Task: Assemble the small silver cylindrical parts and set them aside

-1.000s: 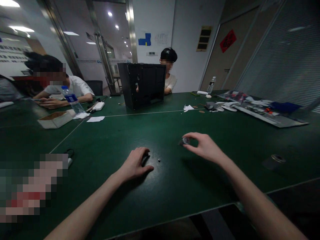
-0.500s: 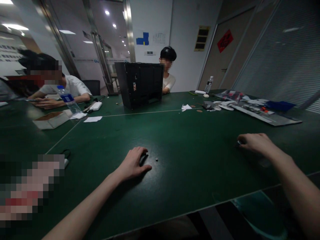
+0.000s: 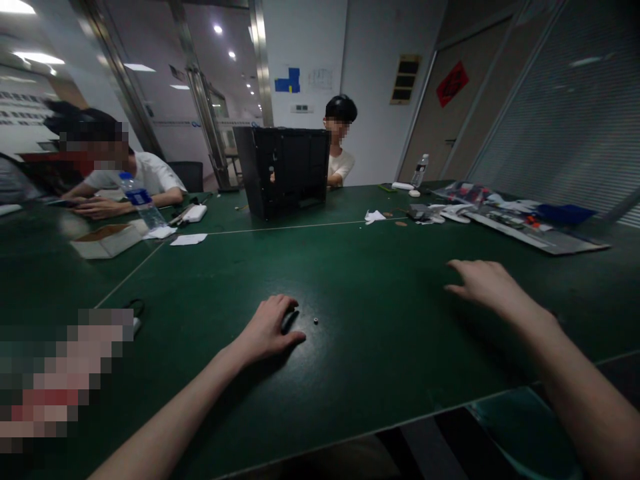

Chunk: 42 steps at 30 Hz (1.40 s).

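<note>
On the green table (image 3: 260,253), my left hand (image 3: 274,327) rests with its thumb and fingers apart and nothing between them. Just to the right of those fingertips lies a tiny round metal piece, like a nut or a bead (image 3: 315,321); the hand does not touch it. My right hand (image 3: 483,283) hovers over the right part of the table, thumb and forefinger spread. No object shows in its grasp, though its other fingers are partly hidden. Something small and dark shows just behind the right wrist, too unclear to name.
A black box-like case (image 3: 287,173) stands at the back, a person behind it. Another person sits far left near a plastic bottle (image 3: 143,203) and an open white box (image 3: 107,241). A board with scattered parts (image 3: 540,230) lies back right. The table's front edge runs below.
My right hand has moved left and opened. The small shiny thing at its fingertips earlier is no longer seen there. My left hand and the tiny metal piece stay in place.
</note>
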Available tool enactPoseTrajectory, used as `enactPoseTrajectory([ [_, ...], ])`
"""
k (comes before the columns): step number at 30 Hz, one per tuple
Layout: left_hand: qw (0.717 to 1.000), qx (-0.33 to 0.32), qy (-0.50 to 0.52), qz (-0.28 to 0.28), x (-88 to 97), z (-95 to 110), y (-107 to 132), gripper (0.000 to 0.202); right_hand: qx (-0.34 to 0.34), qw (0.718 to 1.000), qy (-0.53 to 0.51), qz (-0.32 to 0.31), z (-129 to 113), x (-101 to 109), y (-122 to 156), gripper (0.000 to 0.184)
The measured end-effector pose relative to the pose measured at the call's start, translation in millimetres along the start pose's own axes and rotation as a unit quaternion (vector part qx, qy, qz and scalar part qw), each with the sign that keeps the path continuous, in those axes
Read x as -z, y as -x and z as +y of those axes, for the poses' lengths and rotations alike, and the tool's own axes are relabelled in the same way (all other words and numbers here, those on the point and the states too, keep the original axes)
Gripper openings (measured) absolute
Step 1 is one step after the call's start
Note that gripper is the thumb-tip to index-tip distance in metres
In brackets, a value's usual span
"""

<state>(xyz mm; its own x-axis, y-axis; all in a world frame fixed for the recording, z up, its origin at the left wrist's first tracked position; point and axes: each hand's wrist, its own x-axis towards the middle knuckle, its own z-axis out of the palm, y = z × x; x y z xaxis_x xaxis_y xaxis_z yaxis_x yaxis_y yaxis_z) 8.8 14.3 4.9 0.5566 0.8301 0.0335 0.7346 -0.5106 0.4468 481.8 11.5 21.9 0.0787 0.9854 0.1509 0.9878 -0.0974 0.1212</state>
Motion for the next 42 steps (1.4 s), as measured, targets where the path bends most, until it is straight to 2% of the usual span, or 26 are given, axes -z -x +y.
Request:
enactPoseTrajectory([
  [3,1.0,0.005,-0.002,-0.003,1.7,1,1,0.056,0.136,0.983,-0.116,-0.028,-87,21,10,0.042],
  [5,1.0,0.0,-0.001,-0.003,1.4,0,2,0.056,0.232,0.953,-0.187,-0.052,-146,28,17,0.037],
  [7,1.0,-0.009,-0.004,0.001,-0.2,-2,2,0.055,0.309,0.92,-0.23,-0.076,-196,28,22,0.036],
  [9,1.0,-0.02,-0.011,0.01,-2.6,-4,2,0.053,0.353,0.897,-0.254,-0.08,-229,25,25,0.04],
  [12,0.999,-0.031,-0.023,0.023,-5.9,-5,0,0.051,0.35,0.892,-0.279,-0.063,-251,18,28,0.039],
  [18,0.999,-0.031,-0.034,0.018,-6.6,-2,-2,0.052,0.342,0.867,-0.361,-0.044,-245,-1,31,0.018],
  [22,0.999,-0.03,-0.041,0.015,-5.0,-2,0,0.051,0.341,0.86,-0.377,-0.036,-251,-10,31,0.012],
  [27,0.999,-0.025,-0.031,0.008,-2.3,-1,1,0.049,0.34,0.85,-0.399,-0.041,-255,-7,31,0.013],
  [34,1.0,-0.011,-0.027,-0.007,0.3,1,1,0.049,0.345,0.848,-0.399,-0.045,-249,3,32,0.014],
  [36,1.0,-0.011,-0.024,-0.01,1.0,2,2,0.049,0.328,0.86,-0.389,-0.036,-237,8,30,0.017],
  [38,1.0,-0.008,-0.019,-0.014,1.7,2,2,0.05,0.285,0.884,-0.37,-0.008,-211,13,27,0.019],
  [40,1.0,-0.007,-0.017,-0.016,2.3,1,2,0.049,0.222,0.914,-0.34,0.022,-171,16,24,0.021],
  [42,1.0,-0.009,-0.019,-0.015,2.7,1,3,0.049,0.144,0.945,-0.291,0.039,-118,15,23,0.022],
])
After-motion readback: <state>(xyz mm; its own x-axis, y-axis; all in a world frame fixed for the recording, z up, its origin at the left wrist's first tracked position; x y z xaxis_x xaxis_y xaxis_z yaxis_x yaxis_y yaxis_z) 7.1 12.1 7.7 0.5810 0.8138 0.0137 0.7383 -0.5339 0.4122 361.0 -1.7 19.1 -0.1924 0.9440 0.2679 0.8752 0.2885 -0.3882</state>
